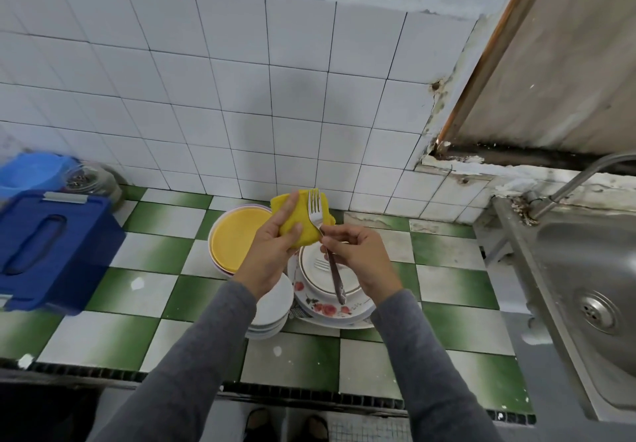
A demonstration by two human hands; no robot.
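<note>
Wiping a fork (316, 213), tines up, against a yellow cloth (304, 214) — the right hand (361, 252) pinches its neck, the left hand (268, 256) grips the cloth. Below, a second fork (321, 264) lies on stacked plates (323, 309), likely awaiting wiping — work seems partway.

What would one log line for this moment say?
left hand: holds yellow cloth | right hand: pinches fork, tines against cloth | below: stacked plates

The left hand (272, 252) grips a yellow cloth (299, 225) against the tines of a fork (315, 209). The right hand (358, 256) pinches the fork at its neck, handle pointing down over a stack of floral plates (330, 310). A yellow plate (234, 238) sits just left of them on the green-and-white tiled table (144, 252), and a steel sink (585, 269) lies to the right.
</note>
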